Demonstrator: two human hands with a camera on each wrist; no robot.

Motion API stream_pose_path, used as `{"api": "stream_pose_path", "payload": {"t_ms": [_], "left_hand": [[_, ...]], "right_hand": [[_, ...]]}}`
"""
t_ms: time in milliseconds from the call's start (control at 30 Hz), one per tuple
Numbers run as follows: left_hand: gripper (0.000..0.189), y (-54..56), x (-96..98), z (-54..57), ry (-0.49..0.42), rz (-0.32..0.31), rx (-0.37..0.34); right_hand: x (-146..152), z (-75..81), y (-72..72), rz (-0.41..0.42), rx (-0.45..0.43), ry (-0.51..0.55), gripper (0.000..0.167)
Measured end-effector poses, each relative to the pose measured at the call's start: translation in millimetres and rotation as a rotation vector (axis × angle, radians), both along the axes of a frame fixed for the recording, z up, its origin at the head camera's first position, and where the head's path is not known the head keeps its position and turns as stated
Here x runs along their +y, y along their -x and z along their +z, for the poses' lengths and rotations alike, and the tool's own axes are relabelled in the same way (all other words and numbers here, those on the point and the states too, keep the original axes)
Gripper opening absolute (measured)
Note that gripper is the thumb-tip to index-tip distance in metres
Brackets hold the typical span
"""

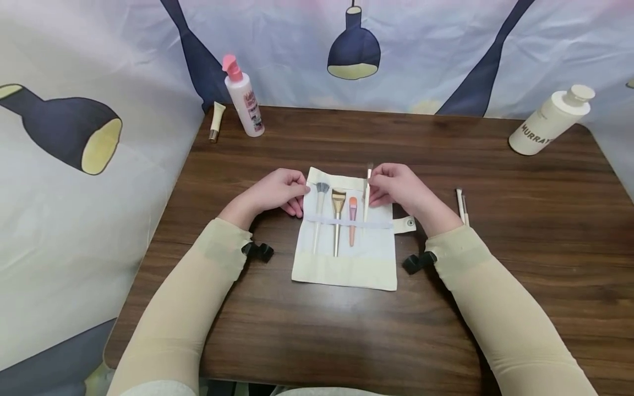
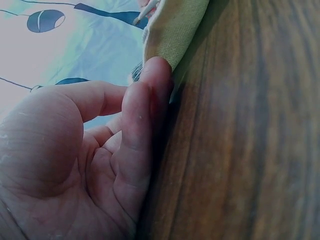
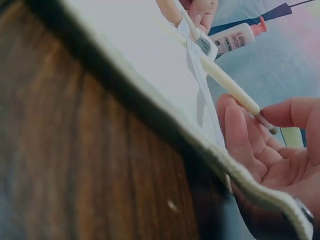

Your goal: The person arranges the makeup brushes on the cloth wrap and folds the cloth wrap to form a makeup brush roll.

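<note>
A cream cloth brush roll point(image 1: 344, 273) lies unrolled on the table, with a white elastic band across it. Under the band sit a grey-bristled brush point(image 1: 321, 193), a flat gold brush point(image 1: 338, 204) and a small orange-tipped brush point(image 1: 353, 214). My left hand point(image 1: 278, 193) pinches the roll's upper left edge; the left wrist view shows thumb and fingertips at the cloth point(image 2: 175, 37). Between thumb and fingers, my right hand point(image 1: 398, 188) holds a slim white-handled makeup brush point(image 3: 232, 87) near its bristle end. That handle runs down toward the band; its lower tip is hard to make out.
Two slim white sticks, seemingly brushes point(image 1: 461, 204), lie beside my right forearm. A snap tab point(image 1: 405, 224) sticks out from the roll's right side. Farther back stand a pink-pump bottle point(image 1: 246, 107) and a white bottle point(image 1: 547, 124); a small tube point(image 1: 216, 122) is at back left.
</note>
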State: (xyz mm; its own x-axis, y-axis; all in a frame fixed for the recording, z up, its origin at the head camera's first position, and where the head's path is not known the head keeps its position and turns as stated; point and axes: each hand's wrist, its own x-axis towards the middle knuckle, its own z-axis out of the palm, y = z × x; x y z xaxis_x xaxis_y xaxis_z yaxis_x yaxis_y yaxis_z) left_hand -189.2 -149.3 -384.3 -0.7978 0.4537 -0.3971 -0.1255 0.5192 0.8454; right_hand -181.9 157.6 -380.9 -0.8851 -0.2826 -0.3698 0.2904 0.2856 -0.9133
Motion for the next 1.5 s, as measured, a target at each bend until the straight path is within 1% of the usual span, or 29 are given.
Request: {"api": "stream_pose_path", "payload": {"t_ms": [67,200,267,400,467,533,633,800,833,1000,1033,1100,1233,1400,1500], "left_hand": [[0.019,-0.2,0.9,1.4,0.001,-0.001,0.003],[0.019,1.3,2.0,6.1,0.002,0.002,0.022],[0.018,0.9,1.7,6.5,0.005,0.007,0.02],[0.018,-1.3,0.4,3.5,0.015,0.005,-0.01],[0.018,-1.5,0.5,2.7,0.011,0.003,-0.004],[0.018,-0.8,1.0,3.2,0.003,0.005,0.017],[0.018,0.3,1.4,4.3,-0.002,0.012,0.039],[0.018,-1.2,1.2,3.6,0.011,0.005,0.003],[0.018,-1.8,1.3,1.6,0.01,0.001,-0.002],[0.018,-4.2,1.1,-3.4,-0.006,0.012,0.021],[0.018,-3.9,1.0,-2.9,-0.006,0.015,0.023],[0.018,-3.8,0.8,-3.5,-0.003,0.015,0.015],[0.018,-5.2,0.3,-6.0,0.002,0.001,-0.015],[0.019,-3.4,0.6,-3.2,-0.012,0.004,0.02],[0.019,-2.7,1.0,-1.4,-0.013,0.0,0.007]], "right_hand": [[1.0,1.5,-0.9,0.017,0.0,-0.027,0.024],[3.3,8.0,-2.9,0.024,0.027,-0.064,0.023],[4.0,8.3,-3.7,0.035,0.025,-0.076,0.021],[4.5,4.5,-6.4,0.143,-0.027,-0.1,0.021],[4.8,2.7,-6.8,0.195,-0.038,-0.116,0.021],[4.5,2.7,-6.9,0.221,-0.037,-0.119,0.022],[4.7,3.2,-6.8,0.236,-0.031,-0.122,0.024],[5.0,2.8,-9.2,0.262,-0.068,-0.113,0.024],[5.1,1.1,-10.1,0.262,-0.076,-0.111,0.024],[3.5,-4.0,-11.3,0.253,-0.057,-0.119,0.024],[2.9,-3.3,-11.3,0.256,-0.053,-0.121,0.023],[2.2,-2.4,-11.7,0.27,-0.054,-0.12,0.022],[2.6,-2.0,-13.4,0.293,-0.084,-0.108,0.021],[4.2,1.7,-12.1,0.282,-0.045,-0.121,0.021],[4.5,4.7,-12.7,0.275,-0.037,-0.164,0.023]]}}
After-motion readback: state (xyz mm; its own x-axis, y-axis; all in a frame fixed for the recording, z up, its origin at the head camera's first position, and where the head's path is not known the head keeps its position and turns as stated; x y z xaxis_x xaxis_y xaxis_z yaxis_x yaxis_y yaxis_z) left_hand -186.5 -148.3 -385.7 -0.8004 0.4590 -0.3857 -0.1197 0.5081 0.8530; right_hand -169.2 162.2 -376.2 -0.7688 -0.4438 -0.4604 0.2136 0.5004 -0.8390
